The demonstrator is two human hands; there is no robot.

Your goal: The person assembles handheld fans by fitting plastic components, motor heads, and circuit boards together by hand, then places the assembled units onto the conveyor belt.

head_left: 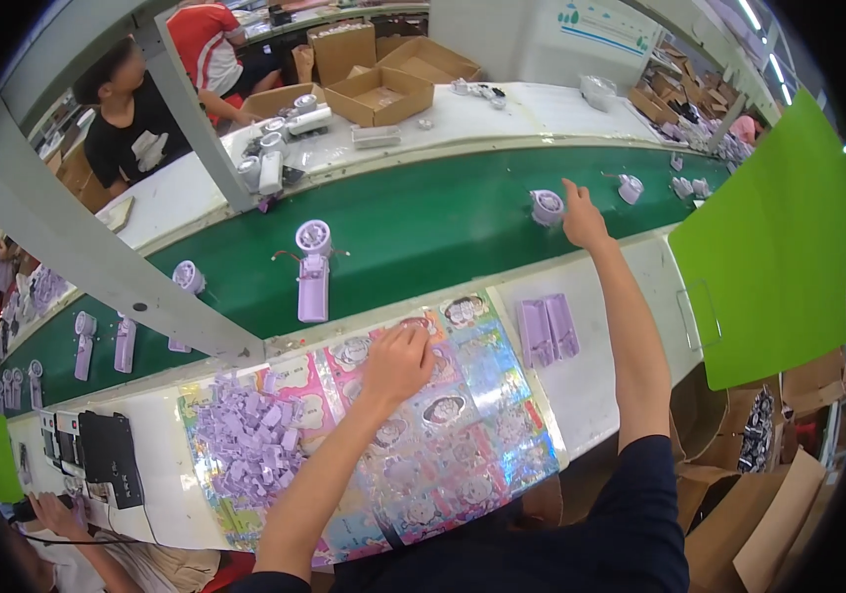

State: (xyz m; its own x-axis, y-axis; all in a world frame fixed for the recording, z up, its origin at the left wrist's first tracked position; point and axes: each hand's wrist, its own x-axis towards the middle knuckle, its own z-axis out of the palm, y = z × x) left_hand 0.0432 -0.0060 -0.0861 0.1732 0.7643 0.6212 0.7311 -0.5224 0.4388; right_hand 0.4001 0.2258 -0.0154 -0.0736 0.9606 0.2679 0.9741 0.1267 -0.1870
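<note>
My right hand [582, 215] reaches over the green conveyor belt, index finger stretched out, close beside a round purple fan head [547, 208]. I see no grip on the fan head; whether a fingertip touches it is unclear. My left hand [399, 364] rests on the shiny cartoon-printed mat [482, 455], fingers curled downward, so anything under them is hidden. Left of that hand lies a heap of small purple plastic parts [250, 435]. Two purple handle shells [548, 329] lie side by side on the white table, right of the mat.
A purple handheld fan [313, 277] with loose wires lies on the belt [423, 217], among several others. A grey metal post [126, 267] slants across the left. A green panel [779, 257] stands at right. Cardboard boxes [379, 96] sit across the belt, near a co-worker [131, 119].
</note>
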